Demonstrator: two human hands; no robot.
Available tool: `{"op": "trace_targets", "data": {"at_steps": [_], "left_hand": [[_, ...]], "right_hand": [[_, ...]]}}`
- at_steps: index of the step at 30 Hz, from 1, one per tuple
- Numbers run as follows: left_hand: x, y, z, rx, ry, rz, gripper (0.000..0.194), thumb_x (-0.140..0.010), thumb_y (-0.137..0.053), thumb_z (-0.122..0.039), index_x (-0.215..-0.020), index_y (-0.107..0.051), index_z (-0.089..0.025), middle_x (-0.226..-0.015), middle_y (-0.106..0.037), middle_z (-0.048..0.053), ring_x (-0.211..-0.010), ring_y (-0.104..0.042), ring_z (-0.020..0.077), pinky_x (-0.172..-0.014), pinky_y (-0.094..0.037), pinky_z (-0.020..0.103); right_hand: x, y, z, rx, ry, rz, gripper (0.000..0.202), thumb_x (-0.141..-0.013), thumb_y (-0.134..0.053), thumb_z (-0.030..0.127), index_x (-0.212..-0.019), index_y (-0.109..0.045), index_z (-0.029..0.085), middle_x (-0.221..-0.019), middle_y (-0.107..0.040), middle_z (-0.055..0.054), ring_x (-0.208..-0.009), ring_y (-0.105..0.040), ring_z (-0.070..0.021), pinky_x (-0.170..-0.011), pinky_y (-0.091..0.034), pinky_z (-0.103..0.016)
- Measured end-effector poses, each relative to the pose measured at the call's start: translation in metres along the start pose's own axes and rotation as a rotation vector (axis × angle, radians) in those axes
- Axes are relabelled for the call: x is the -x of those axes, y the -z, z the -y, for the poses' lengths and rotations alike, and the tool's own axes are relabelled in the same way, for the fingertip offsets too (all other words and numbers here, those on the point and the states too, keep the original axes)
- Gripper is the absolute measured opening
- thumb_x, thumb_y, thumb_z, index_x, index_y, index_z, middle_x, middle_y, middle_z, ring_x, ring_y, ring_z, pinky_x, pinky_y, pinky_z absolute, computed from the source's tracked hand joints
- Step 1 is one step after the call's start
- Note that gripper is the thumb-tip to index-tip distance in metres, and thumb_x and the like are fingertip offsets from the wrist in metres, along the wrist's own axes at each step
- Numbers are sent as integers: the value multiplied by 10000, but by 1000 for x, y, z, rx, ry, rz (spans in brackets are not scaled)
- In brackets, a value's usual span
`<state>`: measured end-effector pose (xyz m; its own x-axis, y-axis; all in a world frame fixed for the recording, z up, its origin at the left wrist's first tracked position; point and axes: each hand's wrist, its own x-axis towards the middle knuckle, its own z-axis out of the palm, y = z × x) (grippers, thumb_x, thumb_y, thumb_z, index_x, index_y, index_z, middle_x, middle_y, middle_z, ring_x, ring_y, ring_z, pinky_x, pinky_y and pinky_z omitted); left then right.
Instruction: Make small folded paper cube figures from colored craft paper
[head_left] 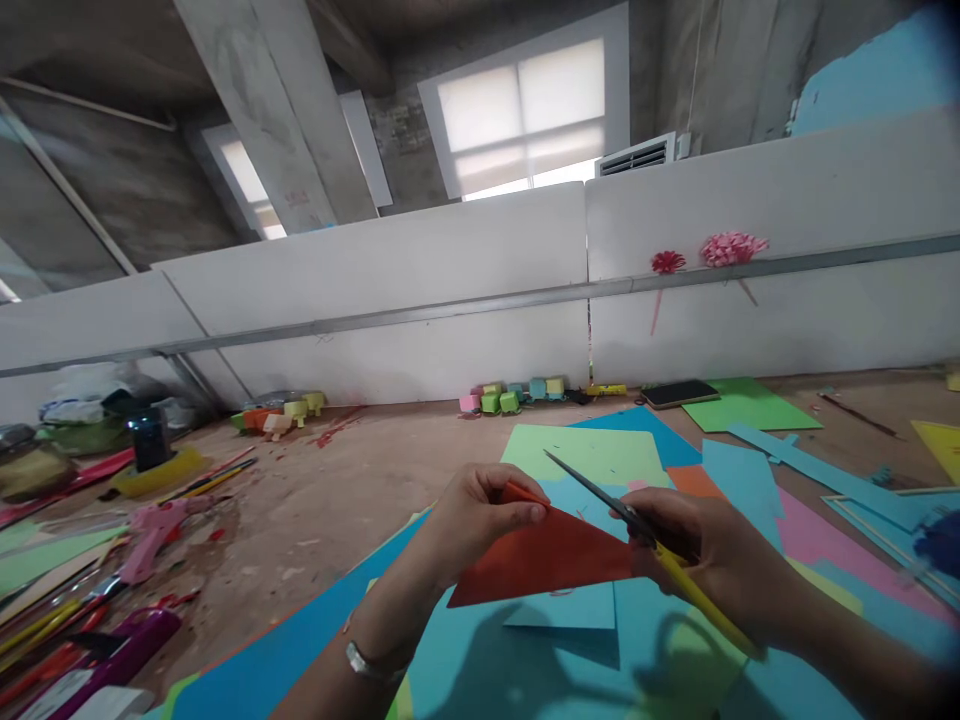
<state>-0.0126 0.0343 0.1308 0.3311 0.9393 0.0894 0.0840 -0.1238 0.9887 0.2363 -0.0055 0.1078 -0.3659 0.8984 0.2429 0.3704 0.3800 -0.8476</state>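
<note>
My left hand (pixel 491 520) pinches the upper edge of a piece of orange-red paper (pixel 536 565), lifted above the sheets on the table. In my right hand (pixel 705 555) is a pair of scissors (pixel 686 585) with yellow handles and dark blades. The blades point up and left, over the right end of the orange-red paper, and look closed or nearly so. My right fingers seem to touch that end of the paper too. Underneath lie a light blue sheet (pixel 480 670) and a pale green sheet (pixel 592 450).
Small coloured paper blocks (pixel 510 395) stand along the white partition (pixel 390 345). A black phone-like slab (pixel 680 393) lies by a green sheet (pixel 750 405). At left are a pink glue gun (pixel 154 530), pencils, a purple tool (pixel 120 665) and a dark jar (pixel 148 437) beside yellow tape (pixel 161 472).
</note>
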Motion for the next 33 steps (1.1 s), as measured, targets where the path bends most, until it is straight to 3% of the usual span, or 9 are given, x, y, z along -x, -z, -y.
{"op": "trace_targets", "data": {"at_steps": [5, 8, 11, 14, 19, 23, 28, 31, 33], "left_hand": [[-2, 4, -10, -58, -136, -78, 73, -564, -814, -220, -609, -764, -191, -638, -686, 30, -640, -594, 143, -608, -490, 242], [-2, 8, -16, -95, -107, -238, 111, -509, -824, -242, -573, -752, -189, -626, -701, 33, -626, -603, 148, -583, -495, 232], [-2, 16, -23, -59, -108, -462, 214, -431, -866, -291, -590, -758, -197, -653, -727, 30, -647, -620, 168, -559, -515, 229], [-3, 24, -30, -3, -42, -561, 269, -357, -888, -285, -582, -763, -210, -641, -733, 20, -613, -615, 168, -518, -531, 222], [-1, 22, -38, 120, -28, -640, 268, -312, -845, -212, -565, -759, -215, -584, -698, 11, -547, -587, 157, -426, -503, 208], [-1, 20, -42, 131, -14, -678, 265, -280, -812, -184, -536, -745, -188, -582, -695, 16, -565, -591, 142, -443, -507, 176], [2, 25, -43, 101, -68, -711, 268, -305, -806, -185, -564, -740, -194, -624, -707, -7, -646, -609, 133, -517, -527, 142], [8, 22, -46, 78, -128, -688, 186, -411, -820, -224, -566, -720, -205, -610, -692, -22, -624, -586, 115, -536, -524, 158], [11, 20, -49, 62, -161, -659, 149, -486, -822, -246, -587, -719, -209, -627, -697, -18, -636, -589, 121, -555, -526, 178]], "right_hand": [[-4, 15, -4, 6, -17, -69, 228, -791, -644, 341, -939, -672, 169, -760, -628, -29, -624, -573, -141, -540, -474, -238], [-10, 23, -10, 85, -56, -143, 200, -759, -657, 271, -931, -677, 168, -741, -654, -10, -614, -591, -138, -564, -489, -243], [-20, 36, -27, 284, -228, -255, 222, -745, -651, 148, -961, -690, 175, -734, -684, 14, -654, -632, -146, -602, -502, -238], [-28, 63, -56, 428, -393, -373, 263, -795, -666, 131, -1053, -686, 175, -904, -711, -16, -808, -662, -170, -703, -527, -264], [-22, 110, -98, 642, -666, -450, 333, -948, -598, 349, -1226, -583, 166, -1201, -617, -86, -991, -637, -205, -833, -557, -411], [-15, 125, -116, 814, -798, -438, 359, -942, -606, 351, -1244, -573, 161, -1219, -607, -96, -1018, -630, -219, -848, -552, -421], [-7, 125, -127, 1002, -855, -336, 356, -939, -611, 352, -1234, -580, 155, -1221, -607, -100, -1028, -628, -222, -860, -547, -424], [-10, 117, -115, 1086, -764, -236, 350, -934, -618, 355, -1210, -591, 142, -1202, -615, -102, -1014, -631, -220, -857, -546, -425], [-18, 102, -96, 1117, -595, -148, 286, -948, -597, 309, -1172, -620, 133, -1154, -641, -111, -1005, -633, -218, -861, -532, -408]]}}
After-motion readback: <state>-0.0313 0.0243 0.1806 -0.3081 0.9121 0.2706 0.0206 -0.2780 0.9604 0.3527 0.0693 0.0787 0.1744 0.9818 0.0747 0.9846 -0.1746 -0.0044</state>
